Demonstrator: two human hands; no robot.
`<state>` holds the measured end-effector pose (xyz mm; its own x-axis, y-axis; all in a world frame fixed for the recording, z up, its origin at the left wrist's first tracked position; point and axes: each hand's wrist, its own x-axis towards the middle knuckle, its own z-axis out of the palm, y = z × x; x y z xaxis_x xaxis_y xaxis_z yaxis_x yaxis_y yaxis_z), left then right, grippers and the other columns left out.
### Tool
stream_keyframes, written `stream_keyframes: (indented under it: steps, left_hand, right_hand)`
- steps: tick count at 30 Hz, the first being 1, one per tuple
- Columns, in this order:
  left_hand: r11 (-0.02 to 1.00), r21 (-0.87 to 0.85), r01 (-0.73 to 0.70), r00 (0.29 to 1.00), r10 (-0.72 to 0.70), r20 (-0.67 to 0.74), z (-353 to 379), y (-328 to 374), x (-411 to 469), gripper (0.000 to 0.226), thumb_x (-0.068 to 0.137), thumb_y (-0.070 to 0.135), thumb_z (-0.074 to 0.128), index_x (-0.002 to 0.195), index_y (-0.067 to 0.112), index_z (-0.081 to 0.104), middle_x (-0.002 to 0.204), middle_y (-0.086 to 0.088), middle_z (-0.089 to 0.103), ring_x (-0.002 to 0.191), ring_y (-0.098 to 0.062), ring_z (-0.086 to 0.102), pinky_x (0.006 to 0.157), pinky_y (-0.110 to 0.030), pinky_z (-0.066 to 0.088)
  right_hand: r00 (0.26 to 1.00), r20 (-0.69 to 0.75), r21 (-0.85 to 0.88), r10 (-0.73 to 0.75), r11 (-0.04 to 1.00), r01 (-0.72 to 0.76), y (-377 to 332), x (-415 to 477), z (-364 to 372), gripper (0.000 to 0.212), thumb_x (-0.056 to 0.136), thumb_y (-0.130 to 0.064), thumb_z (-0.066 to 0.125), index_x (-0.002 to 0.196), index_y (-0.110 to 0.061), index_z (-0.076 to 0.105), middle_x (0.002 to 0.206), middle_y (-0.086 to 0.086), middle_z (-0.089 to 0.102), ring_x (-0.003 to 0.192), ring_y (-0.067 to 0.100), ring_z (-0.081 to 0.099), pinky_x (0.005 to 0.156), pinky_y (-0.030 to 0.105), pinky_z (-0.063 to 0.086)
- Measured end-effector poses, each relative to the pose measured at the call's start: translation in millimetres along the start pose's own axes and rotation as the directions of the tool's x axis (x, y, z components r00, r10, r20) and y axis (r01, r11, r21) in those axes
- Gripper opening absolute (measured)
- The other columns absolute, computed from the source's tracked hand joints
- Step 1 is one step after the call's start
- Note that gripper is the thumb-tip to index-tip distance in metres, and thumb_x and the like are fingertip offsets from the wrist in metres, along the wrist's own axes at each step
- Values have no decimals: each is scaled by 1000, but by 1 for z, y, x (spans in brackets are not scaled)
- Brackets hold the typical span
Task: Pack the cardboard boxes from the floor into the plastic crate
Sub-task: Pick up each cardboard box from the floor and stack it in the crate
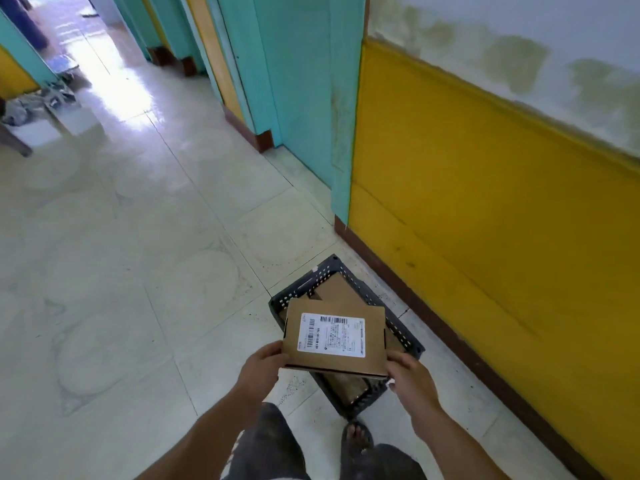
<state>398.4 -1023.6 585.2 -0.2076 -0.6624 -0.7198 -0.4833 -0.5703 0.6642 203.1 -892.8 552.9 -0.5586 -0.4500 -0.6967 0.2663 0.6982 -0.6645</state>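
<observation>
Head view: I hold a flat brown cardboard box with a white printed shipping label (334, 337) in both hands, level, label up, above the dark grey perforated plastic crate (405, 336). My left hand (261, 370) grips the box's near left corner, thumb on top; my right hand (410, 377) clasps its near right corner. The crate sits on the pale tiled floor (138, 271), near the yellow wall panel (485, 220). Inside it lies another plain brown cardboard box (339, 287) at the far end, with more cardboard showing below the held box. My sandalled foot (356, 441) stands just beside the crate's near corner.
</observation>
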Motion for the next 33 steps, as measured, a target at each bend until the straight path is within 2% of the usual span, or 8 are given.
stream_keyframes:
  steps: [3,6,9,12,16,18,28,33]
  left_hand:
    - [994,96,47,998,-51,39,-14,24,62,25,88,6,57,107,17,70,111,-4,68,98,-19,62,77,-27,50]
    - [975,211,64,991,-88,105,-31,45,134,20,88,5,57,106,7,65,112,-19,62,88,-24,59,72,-31,49]
    - [905,425,30,951,-157,268,-49,66,209,27,89,16,58,114,25,56,111,2,61,99,-15,58,99,-38,47]
    - [839,544,-8,912,-218,349,-64,84,257,29,83,21,59,110,33,55,109,6,60,102,-14,58,104,-41,45]
    - [797,600,-66,882,-235,409,-58,98,299,13,96,18,53,97,29,60,108,1,65,90,-11,60,78,-29,52]
    - [756,644,-117,885,-215,413,-47,95,321,15,99,31,49,99,27,63,97,7,66,84,-6,60,62,-21,43]
    - [660,720,-212,879,-194,436,41,-1,511,20,86,33,57,104,33,66,96,3,73,90,-18,69,81,-41,55]
    - [636,725,-263,902,-105,419,88,-39,576,28,89,12,53,112,25,63,95,3,68,76,-12,62,58,-24,43]
  right_hand:
    - [996,-69,25,51,998,-49,-22,30,25,23,93,-19,52,107,-33,64,98,-9,62,91,11,57,70,29,48]
    - [978,-164,74,130,990,-119,-34,60,61,23,94,-23,51,107,-36,64,107,-5,63,98,18,60,86,37,52]
    - [925,-267,139,269,961,-240,-43,80,110,27,95,-23,49,116,-30,64,117,1,62,101,23,59,89,36,50]
    - [873,-287,219,394,914,-340,-51,86,156,26,96,-19,47,113,-34,60,108,-3,59,89,16,56,75,30,46]
    - [836,-284,324,469,868,-377,-58,106,190,23,95,-13,50,89,-32,61,91,-5,62,76,9,57,63,24,46]
    - [799,-290,387,527,828,-406,-52,129,200,25,93,-9,50,81,-28,61,83,-2,61,72,13,56,67,29,47]
    - [806,-284,391,519,830,-396,58,322,229,27,93,-21,49,112,-36,62,99,-9,61,85,9,56,71,30,48]
    - [790,-308,448,530,814,-370,94,406,235,30,95,-22,50,116,-43,54,81,-19,49,76,5,53,64,25,47]
